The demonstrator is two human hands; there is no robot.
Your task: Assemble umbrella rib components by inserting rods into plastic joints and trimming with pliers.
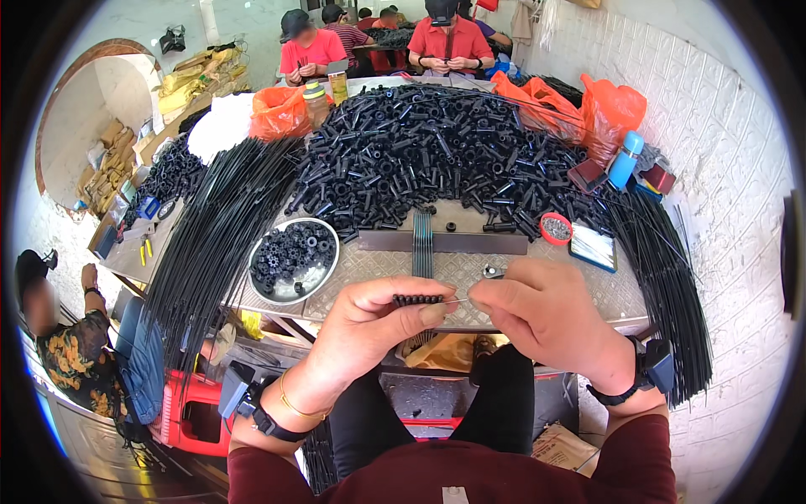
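Between the thumb and fingers of my left hand (361,323) is a row of small black rod ends (416,300), side by side. My right hand (537,315) is closed in a pinch on a thin metal wire (457,301), which reaches to the right end of that row. Just beyond the hands, several thin dark rods (422,239) lie side by side across a flat dark bar (495,244). The hands hide how these rods meet the row. A small silvery piece (490,272) sits on the table beside my right hand.
A large heap of black tubular parts (437,143) covers the far table. Bundles of black rods hang over its left (218,227) and right (663,286) sides. Near them are a metal bowl (255,281) of black parts, a red cup (546,238) and a blue bottle (625,160). Other people sit around.
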